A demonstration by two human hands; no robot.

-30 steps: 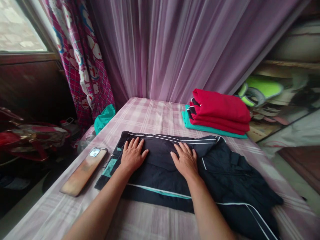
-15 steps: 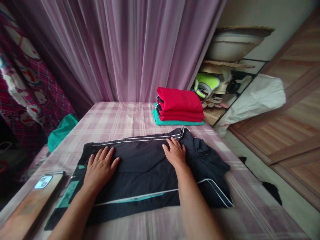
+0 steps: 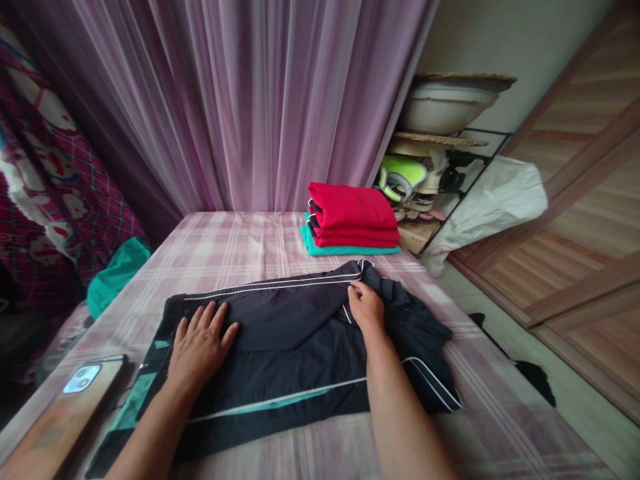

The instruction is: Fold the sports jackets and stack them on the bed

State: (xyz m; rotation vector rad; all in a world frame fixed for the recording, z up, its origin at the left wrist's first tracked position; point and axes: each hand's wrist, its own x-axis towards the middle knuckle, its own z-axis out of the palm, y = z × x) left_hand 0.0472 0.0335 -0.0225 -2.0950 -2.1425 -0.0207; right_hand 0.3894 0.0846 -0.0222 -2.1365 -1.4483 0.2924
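Note:
A black garment with white piping and teal panels lies spread on the table; whether it is a jacket or trousers I cannot tell. Flat on its left part rests my left hand, open, fingers spread. My right hand is closed on the cloth just below the upper piped edge, its fingertips pinching the fabric. A short bit of white piping shows beside that hand. To the right of it the garment is bunched up.
Behind the garment sits a folded stack of red clothes on a teal one. A phone lies at the left edge of the checked tablecloth. A shelf with basins and shoes stands to the right.
My right hand has moved slightly right and closed its fingers on the cloth, pulling up a small fold. My left hand stays flat. The view has shifted a little.

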